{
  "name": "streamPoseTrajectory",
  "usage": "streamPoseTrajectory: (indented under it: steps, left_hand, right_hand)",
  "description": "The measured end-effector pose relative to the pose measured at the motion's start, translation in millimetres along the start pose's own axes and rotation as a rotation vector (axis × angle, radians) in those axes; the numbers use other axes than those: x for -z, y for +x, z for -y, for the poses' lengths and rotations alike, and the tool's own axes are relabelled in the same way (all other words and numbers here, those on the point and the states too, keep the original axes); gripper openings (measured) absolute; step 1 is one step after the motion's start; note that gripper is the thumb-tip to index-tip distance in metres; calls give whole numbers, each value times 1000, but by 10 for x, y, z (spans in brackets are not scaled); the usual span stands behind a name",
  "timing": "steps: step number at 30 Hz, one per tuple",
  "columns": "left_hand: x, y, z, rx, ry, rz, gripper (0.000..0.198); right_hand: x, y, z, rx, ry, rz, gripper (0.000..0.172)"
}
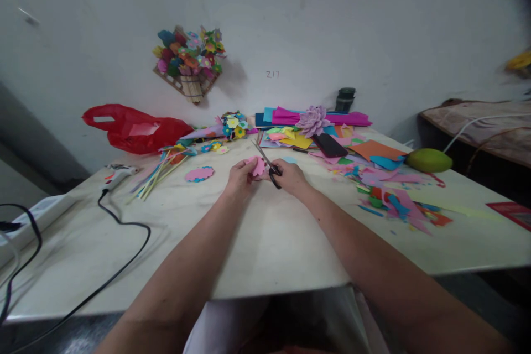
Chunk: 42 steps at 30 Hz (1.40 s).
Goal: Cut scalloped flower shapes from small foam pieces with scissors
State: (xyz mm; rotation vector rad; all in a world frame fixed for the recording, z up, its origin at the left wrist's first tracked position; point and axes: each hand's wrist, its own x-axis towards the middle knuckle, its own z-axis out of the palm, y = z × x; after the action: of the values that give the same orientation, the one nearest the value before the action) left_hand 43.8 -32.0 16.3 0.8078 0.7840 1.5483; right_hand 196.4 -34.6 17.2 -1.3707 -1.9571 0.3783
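Note:
My left hand (241,178) pinches a small pink foam piece (258,166) with a wavy edge above the table's middle. Close beside it, my right hand (290,176) grips black-handled scissors (274,170), whose metal blades point up and away to the left. The scissors pass right by the pink piece; whether the blades touch it I cannot tell. To the left of my hands lies a pink scalloped disc (199,174) with blue showing around its rim. A light blue piece (289,160) lies just behind my right hand, partly hidden.
A hot glue gun (120,176) with a black cord and a white power strip (39,215) are at left. Behind are a red plastic bag (136,128) and foam flowers (235,124). At right lie a phone (329,145), coloured scraps (398,202) and a yellow-green oval object (429,160).

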Motion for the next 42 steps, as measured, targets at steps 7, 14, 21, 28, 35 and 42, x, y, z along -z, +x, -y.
streamPoseTrajectory:
  steps: [7, 14, 21, 28, 35, 42]
  left_hand:
    - [43, 12, -2, -61, 155, 18, 26]
    - [56, 18, 29, -82, 379, 145, 30]
    - [55, -2, 42, -15, 427, 217, 32]
    - [46, -20, 19, 57, 324, 204, 30]
    - [48, -6, 21, 10, 286, 127, 31]
    - [50, -33, -25, 1, 342, 161, 34]
  right_hand:
    - [51, 72, -28, -193, 652, -12, 44]
    - [132, 38, 62, -256, 970, 3, 52]
    - [105, 57, 17, -301, 1004, -2, 46]
    - [114, 54, 8, -359, 993, -31, 42]
    - [60, 25, 29, -367, 1013, 62, 41]
    - [110, 30, 17, -420, 993, 52, 36]
